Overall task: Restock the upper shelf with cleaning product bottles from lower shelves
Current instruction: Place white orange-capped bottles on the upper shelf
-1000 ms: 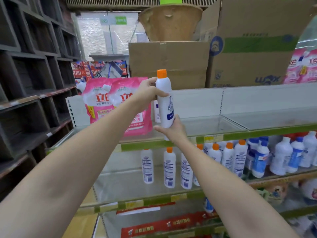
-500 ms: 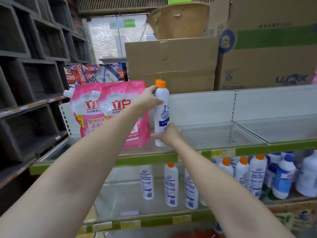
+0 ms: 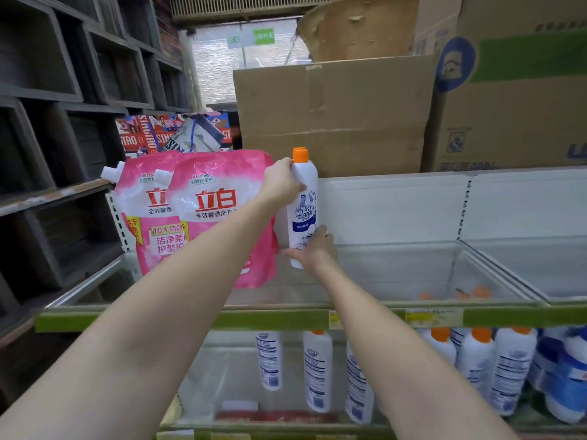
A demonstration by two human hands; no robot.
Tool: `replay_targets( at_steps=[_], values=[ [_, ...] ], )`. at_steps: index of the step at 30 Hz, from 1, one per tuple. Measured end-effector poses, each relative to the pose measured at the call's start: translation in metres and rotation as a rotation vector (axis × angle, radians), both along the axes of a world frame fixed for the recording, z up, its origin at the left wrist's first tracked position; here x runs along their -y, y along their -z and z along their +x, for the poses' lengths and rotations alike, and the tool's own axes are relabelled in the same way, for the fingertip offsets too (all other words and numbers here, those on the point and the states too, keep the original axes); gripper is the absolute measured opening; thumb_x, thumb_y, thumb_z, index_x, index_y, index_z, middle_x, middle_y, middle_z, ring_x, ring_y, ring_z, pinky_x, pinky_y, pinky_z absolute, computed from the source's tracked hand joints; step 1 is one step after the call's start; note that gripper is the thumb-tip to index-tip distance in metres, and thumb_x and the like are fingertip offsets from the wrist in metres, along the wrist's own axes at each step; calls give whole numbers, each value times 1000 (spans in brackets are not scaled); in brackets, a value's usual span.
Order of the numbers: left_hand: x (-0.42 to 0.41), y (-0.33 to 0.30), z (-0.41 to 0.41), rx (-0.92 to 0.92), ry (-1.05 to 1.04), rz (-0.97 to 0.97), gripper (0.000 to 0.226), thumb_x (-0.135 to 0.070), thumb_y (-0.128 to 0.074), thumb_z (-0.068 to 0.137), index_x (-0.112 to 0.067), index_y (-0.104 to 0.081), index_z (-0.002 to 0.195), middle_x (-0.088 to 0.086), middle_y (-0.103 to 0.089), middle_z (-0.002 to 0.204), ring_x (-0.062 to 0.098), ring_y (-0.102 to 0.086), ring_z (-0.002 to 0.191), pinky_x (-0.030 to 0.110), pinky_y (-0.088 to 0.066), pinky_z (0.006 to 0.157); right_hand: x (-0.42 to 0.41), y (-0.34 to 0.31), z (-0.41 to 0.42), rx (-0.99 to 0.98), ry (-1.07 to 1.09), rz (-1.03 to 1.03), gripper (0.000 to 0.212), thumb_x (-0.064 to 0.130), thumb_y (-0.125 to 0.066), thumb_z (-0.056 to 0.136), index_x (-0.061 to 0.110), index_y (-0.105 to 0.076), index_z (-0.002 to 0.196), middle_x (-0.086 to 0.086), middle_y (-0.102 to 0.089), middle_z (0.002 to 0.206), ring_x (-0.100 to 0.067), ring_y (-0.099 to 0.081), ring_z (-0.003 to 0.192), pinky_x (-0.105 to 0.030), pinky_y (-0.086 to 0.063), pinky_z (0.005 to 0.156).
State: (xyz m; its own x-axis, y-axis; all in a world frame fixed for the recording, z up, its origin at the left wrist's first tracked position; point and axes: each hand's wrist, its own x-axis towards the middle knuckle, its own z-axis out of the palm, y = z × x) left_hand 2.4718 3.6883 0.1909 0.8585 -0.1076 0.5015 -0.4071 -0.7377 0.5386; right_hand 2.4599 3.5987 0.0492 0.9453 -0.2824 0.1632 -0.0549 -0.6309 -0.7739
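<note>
Both arms reach forward, left grip (image 3: 281,182) curled high, right grip (image 3: 313,249) curled lower.

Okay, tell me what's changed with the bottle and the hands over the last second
The white bottle with the orange cap has come down from above the upper shelf edge and back onto it, beside the pink refill pouches. The left hand still grips its shoulder; the right hand stays at its base. Nothing was let go. The bottles on the lower shelf have not moved.
</note>
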Motion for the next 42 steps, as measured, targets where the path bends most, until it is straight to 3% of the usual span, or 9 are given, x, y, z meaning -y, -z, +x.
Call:
replay_targets(
  at_steps=[9,18,23,26,29,32,35,38,42],
  values=[
    [1,5,17,-8,14,4,53,-18,-73,90,-10,-51,138,11,-62,126,29,-60,112,38,-51,92,-1,3,13,26,56,45,87,47,-87,73,11,-34,132,-12,-44,131,-35,-60,110,-42,-50,85],
    [12,5,0,-52,-152,66,26,-13,-70,91,2,-57,108,11,-58,96,27,-54,83,34,-43,65,-2,-3,10,-90,36,138,81,32,-84,80,8,-30,136,-14,-36,138,-33,-55,119,-36,-46,85],
    [6,9,-17,-65,-116,50,10,-4,-60,84,-3,-51,89,9,-55,79,29,-59,77,32,-44,54,4,-6,-1,-150,66,64,57,25,-60,97,3,-31,141,-12,-38,147,-25,-36,141,-29,-39,105],
    [-7,12,-34,-98,-16,3,13,-5,-59,86,6,-62,93,19,-68,87,35,-71,81,44,-61,67,9,-9,-20,-123,41,-65,39,16,-52,100,2,-42,135,-18,-47,141,-31,-45,134,-32,-39,105],
    [-25,20,-52,-129,107,76,16,-5,-58,90,9,-66,91,21,-71,82,34,-72,71,43,-62,61,8,-14,-39,-68,19,-68,14,11,-55,91,9,-60,104,-18,-63,116,-35,-59,108,-32,-48,90],
    [-47,34,-66,-126,95,213,23,-5,-55,89,-2,-55,66,10,-56,62,22,-53,54,27,-44,48,8,-17,-64,10,15,-132,18,12,-56,86,12,-64,102,-15,-67,114,-35,-61,110,-34,-48,90],
    [-67,50,-81,-109,74,309,22,-10,-55,91,-3,-58,70,12,-54,66,22,-48,59,31,-41,55,5,-20,-93,92,-13,-247,7,14,-54,89,21,-55,88,-17,-67,111,-36,-60,106,-35,-46,86],
    [-82,64,-100,-101,92,362,26,-16,-56,93,3,-66,78,16,-68,72,24,-55,58,35,-51,57,-2,-17,-117,115,-37,-356,12,19,-51,94,12,-59,99,-20,-61,109,-37,-57,105,-39,-47,88],
    [-98,87,-126,-89,124,413,29,-23,-56,96,-4,-64,75,11,-66,72,27,-62,67,35,-54,64,-21,-6,-150,135,-35,-423,15,24,-50,98,10,-54,101,-20,-56,108,-36,-55,104,-44,-47,92]
  ],
)
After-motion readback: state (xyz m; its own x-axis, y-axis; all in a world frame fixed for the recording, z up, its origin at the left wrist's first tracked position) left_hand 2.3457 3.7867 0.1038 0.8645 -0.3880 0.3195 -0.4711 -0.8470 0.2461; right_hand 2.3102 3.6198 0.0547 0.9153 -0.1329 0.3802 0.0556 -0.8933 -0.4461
